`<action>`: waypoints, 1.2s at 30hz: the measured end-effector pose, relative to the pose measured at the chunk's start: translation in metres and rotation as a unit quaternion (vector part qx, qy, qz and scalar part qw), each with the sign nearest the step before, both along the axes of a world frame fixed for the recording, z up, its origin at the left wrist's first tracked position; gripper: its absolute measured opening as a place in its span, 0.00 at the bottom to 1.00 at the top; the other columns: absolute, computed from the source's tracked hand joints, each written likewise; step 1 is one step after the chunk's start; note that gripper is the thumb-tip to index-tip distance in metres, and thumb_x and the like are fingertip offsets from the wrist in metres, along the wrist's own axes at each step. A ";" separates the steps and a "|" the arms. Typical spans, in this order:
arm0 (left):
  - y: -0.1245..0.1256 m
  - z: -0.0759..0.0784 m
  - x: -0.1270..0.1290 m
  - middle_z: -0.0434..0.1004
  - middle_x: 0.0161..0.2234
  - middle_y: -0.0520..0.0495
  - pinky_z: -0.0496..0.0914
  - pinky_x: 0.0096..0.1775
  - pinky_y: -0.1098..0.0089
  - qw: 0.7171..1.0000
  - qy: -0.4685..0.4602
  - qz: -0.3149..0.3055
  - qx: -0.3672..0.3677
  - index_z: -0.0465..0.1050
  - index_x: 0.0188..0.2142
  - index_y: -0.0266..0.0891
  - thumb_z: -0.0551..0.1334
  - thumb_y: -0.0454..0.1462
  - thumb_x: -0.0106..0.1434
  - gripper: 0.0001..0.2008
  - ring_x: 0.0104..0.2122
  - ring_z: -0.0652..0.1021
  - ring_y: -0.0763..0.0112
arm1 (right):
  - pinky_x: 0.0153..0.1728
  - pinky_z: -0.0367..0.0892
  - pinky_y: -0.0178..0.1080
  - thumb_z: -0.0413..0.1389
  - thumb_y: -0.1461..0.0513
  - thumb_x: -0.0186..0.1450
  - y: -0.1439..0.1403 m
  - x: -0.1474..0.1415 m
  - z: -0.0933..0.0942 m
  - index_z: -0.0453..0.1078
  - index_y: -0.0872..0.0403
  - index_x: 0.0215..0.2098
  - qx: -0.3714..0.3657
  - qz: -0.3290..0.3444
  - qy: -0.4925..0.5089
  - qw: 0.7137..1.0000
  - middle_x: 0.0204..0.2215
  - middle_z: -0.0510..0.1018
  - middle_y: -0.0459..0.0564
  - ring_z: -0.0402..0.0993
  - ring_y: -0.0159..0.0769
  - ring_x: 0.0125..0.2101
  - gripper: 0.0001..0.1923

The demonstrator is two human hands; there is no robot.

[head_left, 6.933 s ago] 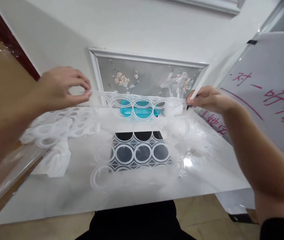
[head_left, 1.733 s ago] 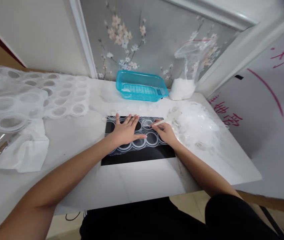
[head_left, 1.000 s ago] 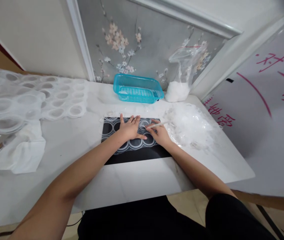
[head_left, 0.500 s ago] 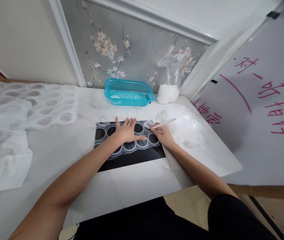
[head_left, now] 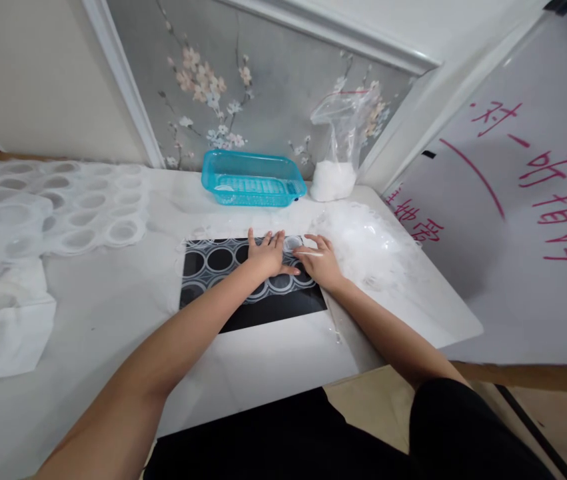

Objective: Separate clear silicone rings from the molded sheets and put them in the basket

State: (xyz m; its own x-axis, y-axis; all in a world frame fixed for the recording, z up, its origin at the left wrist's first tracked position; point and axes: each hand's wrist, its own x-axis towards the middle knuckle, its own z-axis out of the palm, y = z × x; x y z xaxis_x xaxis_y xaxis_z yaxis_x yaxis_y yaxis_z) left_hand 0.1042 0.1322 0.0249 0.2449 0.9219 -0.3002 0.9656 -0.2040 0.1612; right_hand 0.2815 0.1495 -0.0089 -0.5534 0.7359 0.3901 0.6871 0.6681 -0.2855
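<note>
My left hand (head_left: 266,257) lies flat with fingers spread on a clear sheet with white-edged circles (head_left: 220,260), and this sheet rests on a black mat (head_left: 273,316). Close by on the right, my right hand (head_left: 324,267) is closed around a thin white stick (head_left: 310,253), its exact kind unclear. The fingertips are at a whitish disc (head_left: 293,244) in the upper right circle of the sheet. My hands cover part of the sheet's right half.
Behind the mat stands a blue plastic basket (head_left: 253,198) beside a clear bag of white material (head_left: 334,181). A heap of clear and white film pieces (head_left: 370,243) lies at right. Sheets with round holes (head_left: 83,219) and white cloth or tissue (head_left: 13,327) spread across the left.
My left hand has slid right along the sheet, closer to my right hand. The stick in my right hand has swung lower, and the right fingers have shifted at the disc.
</note>
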 end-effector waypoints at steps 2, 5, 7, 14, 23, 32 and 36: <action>-0.001 0.001 0.001 0.33 0.68 0.45 0.24 0.57 0.35 1.000 0.001 -0.002 0.001 0.29 0.68 0.41 0.49 0.63 0.57 0.50 0.67 0.39 0.51 | 0.60 0.47 0.54 0.50 0.65 0.66 0.017 -0.003 0.013 0.76 0.49 0.39 0.052 -0.028 -0.045 0.997 0.36 0.81 0.51 0.62 0.47 0.56 0.12; -0.001 0.002 -0.001 0.35 0.68 0.43 0.26 0.58 0.34 1.000 -0.001 -0.002 0.003 0.29 0.68 0.40 0.50 0.65 0.55 0.53 0.67 0.39 0.48 | 0.53 0.54 0.56 0.48 0.65 0.67 0.052 0.001 0.042 0.76 0.54 0.40 0.106 -0.193 0.000 0.975 0.35 0.80 0.57 0.65 0.50 0.51 0.13; -0.002 0.001 -0.004 0.36 0.68 0.42 0.26 0.57 0.33 1.000 -0.007 -0.006 0.009 0.30 0.68 0.40 0.49 0.65 0.55 0.52 0.67 0.40 0.47 | 0.51 0.56 0.56 0.50 0.63 0.66 0.067 0.010 0.060 0.76 0.58 0.40 0.113 -0.290 0.025 0.950 0.35 0.79 0.60 0.65 0.53 0.51 0.12; -0.013 -0.007 -0.017 0.27 0.68 0.48 0.23 0.55 0.32 0.994 -0.057 -0.064 0.062 0.25 0.67 0.40 0.41 0.65 0.59 0.48 0.67 0.36 0.51 | 0.55 0.55 0.58 0.55 0.62 0.63 0.008 0.030 0.052 0.76 0.56 0.35 0.033 -0.206 0.045 0.977 0.50 0.74 0.59 0.59 0.55 0.58 0.08; -0.021 -0.006 -0.005 0.30 0.68 0.47 0.25 0.56 0.33 0.993 -0.047 -0.105 -0.001 0.26 0.67 0.41 0.48 0.63 0.59 0.49 0.68 0.37 0.54 | 0.47 0.67 0.43 0.55 0.53 0.64 -0.076 0.017 0.003 0.76 0.53 0.31 -0.215 -0.075 0.266 0.937 0.36 0.80 0.51 0.76 0.42 0.41 0.13; -0.020 0.012 0.006 0.28 0.68 0.49 0.27 0.56 0.31 0.996 0.000 -0.081 -0.047 0.26 0.67 0.44 0.54 0.60 0.58 0.49 0.67 0.35 0.50 | 0.45 0.68 0.42 0.55 0.54 0.64 -0.072 0.018 -0.002 0.76 0.53 0.32 -0.192 -0.069 0.265 0.942 0.36 0.80 0.51 0.76 0.41 0.40 0.12; -0.022 0.015 0.006 0.26 0.68 0.50 0.27 0.56 0.31 0.995 0.009 -0.078 -0.054 0.26 0.67 0.44 0.53 0.60 0.59 0.49 0.67 0.35 0.52 | 0.46 0.68 0.42 0.55 0.55 0.64 -0.074 0.019 -0.002 0.76 0.53 0.32 -0.179 -0.069 0.250 0.949 0.36 0.80 0.51 0.76 0.41 0.40 0.12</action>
State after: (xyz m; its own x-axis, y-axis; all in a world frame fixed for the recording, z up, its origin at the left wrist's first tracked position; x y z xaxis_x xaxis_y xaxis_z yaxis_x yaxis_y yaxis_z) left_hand 0.1103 0.1105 0.0394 0.3757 0.8351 -0.4017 0.9267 -0.3338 0.1727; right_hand 0.3001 0.0753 -0.0111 -0.2539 0.9231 0.2888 0.4806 0.3795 -0.7906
